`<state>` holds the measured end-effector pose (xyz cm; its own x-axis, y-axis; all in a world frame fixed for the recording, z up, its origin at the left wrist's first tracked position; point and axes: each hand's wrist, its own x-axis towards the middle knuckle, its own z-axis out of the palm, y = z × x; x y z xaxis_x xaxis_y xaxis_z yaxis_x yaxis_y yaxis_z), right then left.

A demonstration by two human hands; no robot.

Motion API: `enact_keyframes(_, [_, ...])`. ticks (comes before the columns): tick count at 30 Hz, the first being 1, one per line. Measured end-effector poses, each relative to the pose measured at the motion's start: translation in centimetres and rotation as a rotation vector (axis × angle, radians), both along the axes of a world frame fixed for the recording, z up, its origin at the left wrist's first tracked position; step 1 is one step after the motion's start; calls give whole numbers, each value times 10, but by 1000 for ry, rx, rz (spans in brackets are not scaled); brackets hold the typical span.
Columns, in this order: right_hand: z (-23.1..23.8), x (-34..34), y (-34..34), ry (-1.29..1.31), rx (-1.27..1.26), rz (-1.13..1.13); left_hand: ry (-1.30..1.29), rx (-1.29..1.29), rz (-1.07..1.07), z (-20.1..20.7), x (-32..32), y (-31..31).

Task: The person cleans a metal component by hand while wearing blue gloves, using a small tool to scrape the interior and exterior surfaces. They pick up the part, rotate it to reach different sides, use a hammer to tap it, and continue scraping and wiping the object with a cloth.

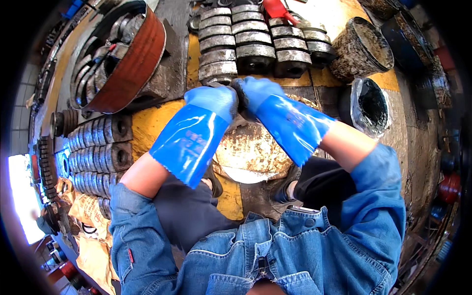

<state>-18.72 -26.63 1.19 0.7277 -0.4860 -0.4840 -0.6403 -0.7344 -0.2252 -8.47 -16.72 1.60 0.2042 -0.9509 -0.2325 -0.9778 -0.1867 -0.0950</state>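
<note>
Both my hands wear long blue rubber gloves and meet in front of me. My left hand and my right hand close around a dark, greasy round part, mostly hidden by the gloves. Its exact kind cannot be made out. Some motion blur softens the right glove. Beneath the hands, between my legs, stands a round tub with a crusty tan surface and a pale front edge. Just beyond my hands are rows of thick, greasy metal rings, set side by side in columns.
At the left, a rust-red round bin holds metal parts. Dark ring-shaped parts lie in rows below it, near brown paper sacks. A grimy bucket and a plastic-lined pot stand right. A red tool lies atop the far rings.
</note>
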Motion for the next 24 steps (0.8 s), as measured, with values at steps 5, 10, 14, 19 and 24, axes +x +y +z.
enact_keyframes(5, [-17, -5, 26, -159, 87, 41, -74, -22, 20, 51, -3, 34])
enact_keyframes(10, [-129, -97, -3, -573, 733, -735, 165, -526, 240, 100, -32, 80])
enact_keyframes(14, [-140, -130, 47, -834, 973, -1193, 270, -646, 445, 78, -5, 121])
enact_keyframes(19, [-252, -167, 25, -678, 1184, -1315, 239, -372, 506, 61, -2, 103])
enact_keyframes(24, [-265, -152, 29, -677, 1281, -1285, 243, -344, 505, 38, 38, 107])
